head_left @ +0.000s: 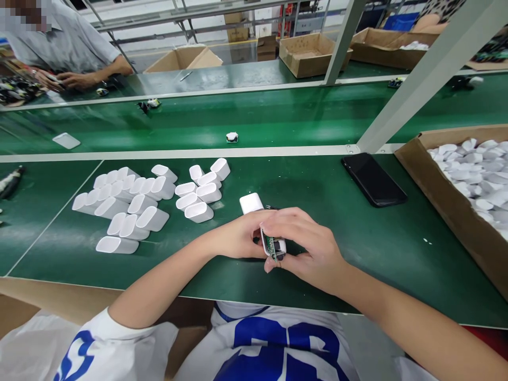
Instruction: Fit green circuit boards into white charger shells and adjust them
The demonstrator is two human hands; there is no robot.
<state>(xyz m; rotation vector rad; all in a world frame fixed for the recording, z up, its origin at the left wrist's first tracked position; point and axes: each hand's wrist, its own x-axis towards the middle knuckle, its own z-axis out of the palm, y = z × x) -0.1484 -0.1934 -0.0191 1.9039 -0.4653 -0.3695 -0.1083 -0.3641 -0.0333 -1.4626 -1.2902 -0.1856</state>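
A white-and-blue printed shirt (273,344) fills the bottom of the frame, and both forearms reach from it onto a green conveyor belt (369,275).

At centre, the right hand (309,248) is clenched on a small green circuit board (273,246) with a white edge, pinching it between fingers and thumb. The left hand (238,238) is also closed, directly beside the board. A white block (251,203) projects past its fingers, but whether that hand grips the block or the board, and whether the two are joined, cannot be told.

The board's long axis runs steeply up and down the frame, leaning slightly toward upper left.

Status as it lies: about thirty white plastic casings (130,206) stand grouped left of centre, open ends showing. A cardboard box (448,196) at right remains heavily filled with similar white pieces (468,174).

A black smartphone (373,180) lies face up between the hands and that box. At upper left, a co-worker's hands (75,79) work at a farther belt.
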